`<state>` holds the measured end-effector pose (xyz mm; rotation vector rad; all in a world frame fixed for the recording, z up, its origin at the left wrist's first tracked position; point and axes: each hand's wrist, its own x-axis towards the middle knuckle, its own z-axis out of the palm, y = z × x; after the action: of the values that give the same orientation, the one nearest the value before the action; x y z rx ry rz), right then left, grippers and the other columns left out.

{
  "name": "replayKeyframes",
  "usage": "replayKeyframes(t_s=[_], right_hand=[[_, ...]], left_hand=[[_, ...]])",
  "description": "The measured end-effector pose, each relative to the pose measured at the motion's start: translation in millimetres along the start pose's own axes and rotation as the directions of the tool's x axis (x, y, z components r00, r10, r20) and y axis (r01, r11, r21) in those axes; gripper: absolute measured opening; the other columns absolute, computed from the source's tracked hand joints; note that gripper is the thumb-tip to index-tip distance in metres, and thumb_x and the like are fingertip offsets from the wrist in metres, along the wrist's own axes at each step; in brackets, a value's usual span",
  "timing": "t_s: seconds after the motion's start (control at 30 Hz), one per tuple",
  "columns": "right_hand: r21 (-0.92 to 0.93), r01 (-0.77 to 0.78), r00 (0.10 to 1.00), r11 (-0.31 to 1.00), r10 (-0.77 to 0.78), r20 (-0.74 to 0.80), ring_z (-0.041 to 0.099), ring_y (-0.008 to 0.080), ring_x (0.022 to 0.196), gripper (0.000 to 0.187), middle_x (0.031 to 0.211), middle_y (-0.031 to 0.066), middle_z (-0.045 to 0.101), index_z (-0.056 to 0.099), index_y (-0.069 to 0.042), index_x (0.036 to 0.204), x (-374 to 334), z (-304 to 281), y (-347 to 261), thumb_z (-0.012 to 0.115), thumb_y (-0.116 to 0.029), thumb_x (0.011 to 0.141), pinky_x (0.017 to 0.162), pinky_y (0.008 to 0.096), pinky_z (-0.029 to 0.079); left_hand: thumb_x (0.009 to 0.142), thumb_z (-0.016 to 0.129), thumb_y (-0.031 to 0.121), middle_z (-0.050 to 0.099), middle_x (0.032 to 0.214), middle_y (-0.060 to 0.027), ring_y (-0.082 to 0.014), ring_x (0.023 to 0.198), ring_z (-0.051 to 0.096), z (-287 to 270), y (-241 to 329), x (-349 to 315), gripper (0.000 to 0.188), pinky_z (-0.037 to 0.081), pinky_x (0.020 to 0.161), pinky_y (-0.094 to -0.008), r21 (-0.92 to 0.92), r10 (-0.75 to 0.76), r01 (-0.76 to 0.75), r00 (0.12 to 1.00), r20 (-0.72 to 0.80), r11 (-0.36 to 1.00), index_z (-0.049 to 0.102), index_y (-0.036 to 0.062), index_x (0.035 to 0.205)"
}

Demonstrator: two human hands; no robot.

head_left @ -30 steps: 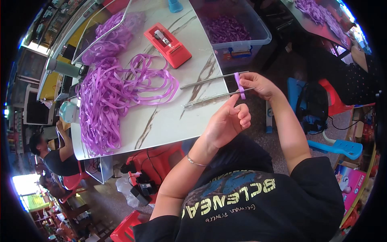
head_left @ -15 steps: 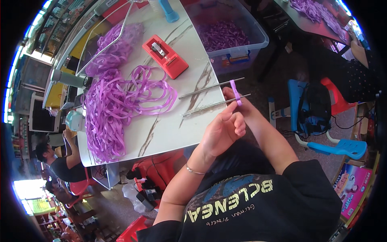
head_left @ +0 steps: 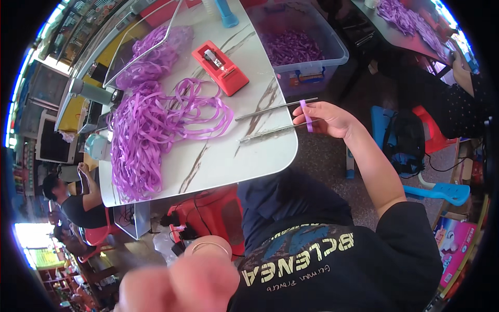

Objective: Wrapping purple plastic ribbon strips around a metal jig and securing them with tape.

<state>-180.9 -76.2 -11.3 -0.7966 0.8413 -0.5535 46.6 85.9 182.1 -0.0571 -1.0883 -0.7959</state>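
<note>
Two thin metal rods [head_left: 265, 111] stick out past the right edge of the table. A small purple ribbon band [head_left: 306, 116] spans the two rods near their outer ends. My right hand [head_left: 331, 120] is closed at this band, with thumb and fingertips pinching it. Raised close to the camera at the lower left is my left hand [head_left: 176, 281], a bracelet on its wrist. Motion blurs its fingers, so what they hold, if anything, does not show. A large heap of purple ribbon [head_left: 140, 135] lies on the table, its loops reaching toward the rods.
A red tape dispenser [head_left: 221, 67] stands on the marble-patterned table [head_left: 223, 166]. Beyond its right edge sits a clear plastic bin [head_left: 332, 54] of purple ribbon pieces. A red stool [head_left: 208, 208] is below the table. Other people sit at far left and far right.
My left hand has left the rods and swung down and toward the camera, now blurred. My right hand has shifted to the outer side of the band, its fingers now in view.
</note>
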Motion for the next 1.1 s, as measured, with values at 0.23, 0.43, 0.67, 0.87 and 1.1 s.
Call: replayKeyframes(t_s=[0.23,0.43,0.67,0.87,1.1], right_hand=[[-0.094,-0.026,0.998,0.995,0.021,-0.056,0.056,0.0079,0.090,0.029,0.096,0.0014,0.064,0.060,-0.007,0.105,0,6,-5,0.057,-0.029,0.087,0.078,0.0225,0.043],[-0.064,-0.006,0.999,0.998,0.002,-0.053,0.058,0.0075,0.087,0.027,0.095,0.0020,0.065,0.060,-0.006,0.106,-3,-1,-4,0.057,-0.026,0.088,0.076,0.0222,0.044],[-0.105,-0.017,0.995,0.994,0.007,-0.097,0.058,0.0076,0.086,0.027,0.095,0.0029,0.065,0.060,-0.006,0.106,-4,4,-6,0.056,-0.026,0.088,0.075,0.0215,0.045],[-0.053,0.114,0.916,0.992,-0.126,-0.380,0.059,0.0118,0.090,0.029,0.094,0.0024,0.063,0.057,-0.006,0.109,-57,-65,-4,0.059,-0.025,0.086,0.079,0.0247,0.044],[-0.419,-0.165,0.777,0.893,-0.144,-0.613,0.054,0.0071,0.075,0.026,0.083,-0.0014,0.059,0.062,-0.005,0.102,-115,-96,32,0.059,-0.023,0.083,0.067,0.0194,0.040]], left_hand=[[0.079,0.060,0.016,0.059,0.097,0.0056,-0.0097,0.092,0.048,6,47,24,0.010,0.039,0.073,-0.0234,-0.054,-0.238,0.246,0.964,0.118,0.968,0.060,0.0136,0.088],[0.075,0.061,0.011,0.060,0.087,0.0061,-0.0087,0.083,0.047,7,42,24,0.007,0.037,0.069,-0.0201,-0.093,-0.255,0.258,0.966,0.040,0.962,0.057,0.0100,0.069],[0.072,0.062,0.007,0.060,0.082,0.0060,-0.0081,0.082,0.047,3,41,22,0.007,0.037,0.068,-0.0177,-0.133,-0.298,0.304,0.953,0.060,0.943,0.058,0.0099,0.067],[0.072,0.061,0.005,0.057,0.077,0.0047,-0.0078,0.085,0.049,-14,41,14,0.007,0.039,0.071,-0.0182,-0.168,-0.235,0.216,0.967,-0.103,0.962,0.058,0.0107,0.070],[0.076,0.058,0.005,0.054,0.078,0.0023,-0.0104,0.079,0.046,-45,-1,10,0.009,0.037,0.072,-0.0237,-0.377,0.136,-0.078,0.982,0.130,0.923,0.054,0.0125,0.073]])
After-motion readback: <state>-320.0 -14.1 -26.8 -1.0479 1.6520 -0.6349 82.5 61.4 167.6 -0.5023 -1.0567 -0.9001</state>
